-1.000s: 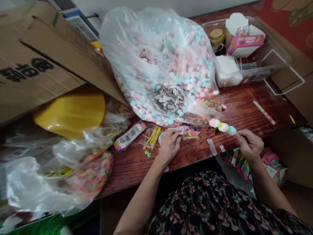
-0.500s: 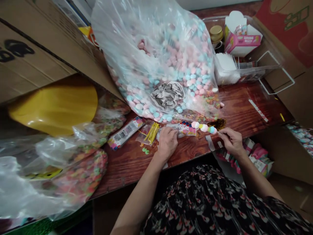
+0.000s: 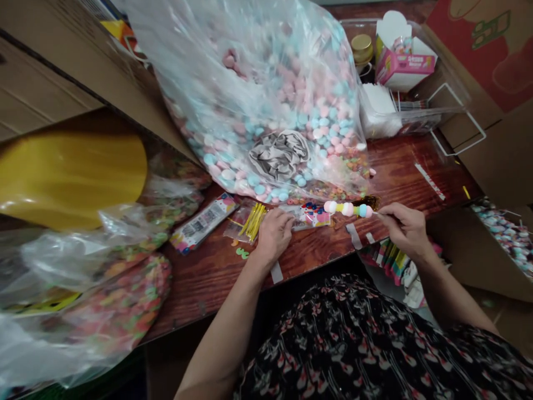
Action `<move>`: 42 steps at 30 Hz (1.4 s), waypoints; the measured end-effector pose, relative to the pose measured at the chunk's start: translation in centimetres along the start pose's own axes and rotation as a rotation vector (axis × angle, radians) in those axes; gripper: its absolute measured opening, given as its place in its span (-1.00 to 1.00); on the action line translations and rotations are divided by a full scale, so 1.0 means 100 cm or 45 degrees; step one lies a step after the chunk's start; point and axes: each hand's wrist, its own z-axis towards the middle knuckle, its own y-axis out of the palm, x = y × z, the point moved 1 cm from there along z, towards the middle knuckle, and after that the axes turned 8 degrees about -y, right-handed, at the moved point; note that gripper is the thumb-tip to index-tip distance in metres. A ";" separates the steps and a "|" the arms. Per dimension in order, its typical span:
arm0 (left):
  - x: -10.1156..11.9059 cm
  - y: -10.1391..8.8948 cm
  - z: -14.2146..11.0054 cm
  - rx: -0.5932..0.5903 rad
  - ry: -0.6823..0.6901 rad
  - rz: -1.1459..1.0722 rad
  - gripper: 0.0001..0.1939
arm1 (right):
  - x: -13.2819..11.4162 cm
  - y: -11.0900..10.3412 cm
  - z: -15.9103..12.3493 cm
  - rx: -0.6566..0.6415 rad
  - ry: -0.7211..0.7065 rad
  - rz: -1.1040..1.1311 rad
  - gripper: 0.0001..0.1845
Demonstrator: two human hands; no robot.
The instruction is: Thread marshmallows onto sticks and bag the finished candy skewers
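Pastel candy balls on a stick (image 3: 347, 209) hang just above the counter (image 3: 200, 294), right of center, pinched near the stick's end by the right hand (image 3: 403, 230), seemingly to keep them off the wood. The left hand (image 3: 273, 236) curls over a printed card (image 3: 316, 218), perhaps steadying it, beside a bulging plastic bag (image 3: 266, 94).

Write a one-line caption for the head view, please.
Right hand holds a pastel skewer beside a bag of pastel sweets; left hand touches a printed packet.

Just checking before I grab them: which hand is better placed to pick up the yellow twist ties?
Your left hand, probably: it lies right beside the yellow twist ties, while your right hand is farther off, holding the candy skewer.
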 end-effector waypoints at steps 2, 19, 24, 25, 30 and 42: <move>0.001 -0.004 0.003 0.021 -0.141 -0.156 -0.78 | -0.008 0.025 -0.006 0.182 0.235 0.212 -0.88; 0.024 -0.019 -0.002 -0.083 -0.612 -0.932 -0.76 | -0.037 0.144 0.054 0.193 0.123 0.828 -0.92; 0.021 -0.014 -0.004 -0.104 -0.466 -0.897 -0.78 | -0.033 0.138 0.058 0.104 0.180 0.824 -0.89; 0.020 -0.014 -0.004 -0.098 -0.392 -0.846 -0.80 | -0.031 0.137 0.059 0.073 0.217 0.902 -0.89; 0.004 -0.025 -0.007 0.085 -0.066 -0.497 -0.79 | -0.018 0.118 0.062 -0.035 0.406 1.294 -0.83; -0.001 0.009 -0.023 0.179 0.302 0.133 -0.85 | 0.006 0.071 0.022 0.083 0.367 0.701 -0.89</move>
